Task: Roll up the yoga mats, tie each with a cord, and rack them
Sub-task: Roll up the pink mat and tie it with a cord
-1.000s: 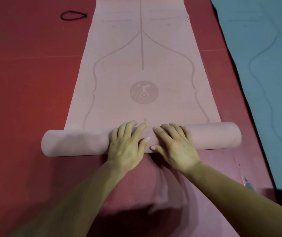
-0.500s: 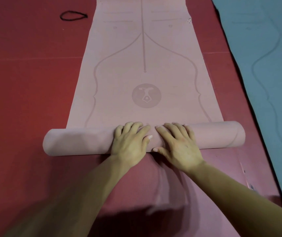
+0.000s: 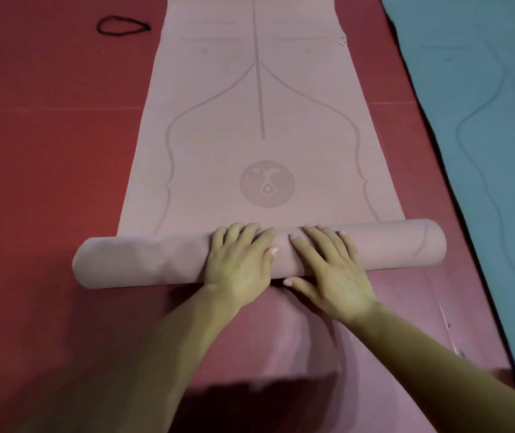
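Left grip (image 3: 240, 260) and right grip (image 3: 332, 271) press flat, fingers straight, on the roll's (image 3: 144, 260) middle, so the mat (image 3: 250, 120) winds evenly toward twelve o'clock.

Dim, warm light – soft overall focus, a dark shadow along the near edge.

Two yoga mats: one pink mat (image 3: 259, 120) at centre, one teal mat (image 3: 484, 120) at right. One black cord (image 3: 122, 25) at upper left. Two hands: left hand (image 3: 240, 260), right hand (image 3: 331, 270).
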Demonstrator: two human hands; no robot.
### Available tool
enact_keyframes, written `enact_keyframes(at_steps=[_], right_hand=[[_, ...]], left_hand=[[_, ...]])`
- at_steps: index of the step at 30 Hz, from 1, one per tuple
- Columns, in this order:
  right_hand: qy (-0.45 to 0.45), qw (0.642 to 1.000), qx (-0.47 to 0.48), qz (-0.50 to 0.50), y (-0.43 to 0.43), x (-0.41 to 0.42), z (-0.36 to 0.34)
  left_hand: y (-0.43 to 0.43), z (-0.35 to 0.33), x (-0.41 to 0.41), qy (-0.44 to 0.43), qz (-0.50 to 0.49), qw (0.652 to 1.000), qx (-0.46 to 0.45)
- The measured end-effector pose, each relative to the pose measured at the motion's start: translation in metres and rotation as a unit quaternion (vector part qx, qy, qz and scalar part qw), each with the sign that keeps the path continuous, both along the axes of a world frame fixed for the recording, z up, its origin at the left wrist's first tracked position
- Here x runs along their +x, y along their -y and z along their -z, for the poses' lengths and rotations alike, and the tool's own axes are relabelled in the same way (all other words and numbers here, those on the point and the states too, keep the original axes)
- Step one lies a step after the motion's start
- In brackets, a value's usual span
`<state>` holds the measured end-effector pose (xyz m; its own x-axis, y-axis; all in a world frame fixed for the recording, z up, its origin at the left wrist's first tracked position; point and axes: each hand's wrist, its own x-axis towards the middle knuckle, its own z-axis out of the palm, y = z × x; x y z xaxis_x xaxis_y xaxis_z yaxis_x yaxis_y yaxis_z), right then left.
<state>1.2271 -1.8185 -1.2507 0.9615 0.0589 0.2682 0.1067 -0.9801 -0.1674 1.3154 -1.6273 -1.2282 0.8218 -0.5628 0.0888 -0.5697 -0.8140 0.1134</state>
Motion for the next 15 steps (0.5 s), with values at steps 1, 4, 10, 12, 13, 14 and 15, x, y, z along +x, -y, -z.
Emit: enact_keyframes(at_steps=[1,4,10,12,13,14,15], right_hand=[[0.005,1.000,-0.002,0.001,0.001,0.004,0.000],[0.006,1.000,-0.005,0.012,0.003,0.019,-0.001],[-0.050,0.998,-0.007,0.031,0.000,0.034,-0.011],[-0.080,0.996,-0.006,0.044,-0.002,0.037,-0.018],[-0.092,0.995,-0.003,0.046,-0.002,0.038,-0.023],[-0.101,0.994,0.001,0.044,-0.001,0.040,-0.026],[-0.105,0.994,0.004,0.035,0.001,0.044,-0.029]], left_hand=[[0.001,-0.001,0.003,-0.002,0.001,1.000,0.002],[0.003,-0.002,0.005,0.010,-0.004,1.000,-0.025],[0.002,0.004,0.001,-0.011,-0.004,0.999,-0.035],[0.004,-0.002,0.009,-0.031,-0.008,0.999,-0.016],[0.006,-0.006,0.014,-0.044,-0.014,0.999,-0.009],[0.010,-0.010,0.020,-0.058,-0.019,0.998,-0.003],[0.015,-0.013,0.028,-0.069,-0.023,0.997,0.004]])
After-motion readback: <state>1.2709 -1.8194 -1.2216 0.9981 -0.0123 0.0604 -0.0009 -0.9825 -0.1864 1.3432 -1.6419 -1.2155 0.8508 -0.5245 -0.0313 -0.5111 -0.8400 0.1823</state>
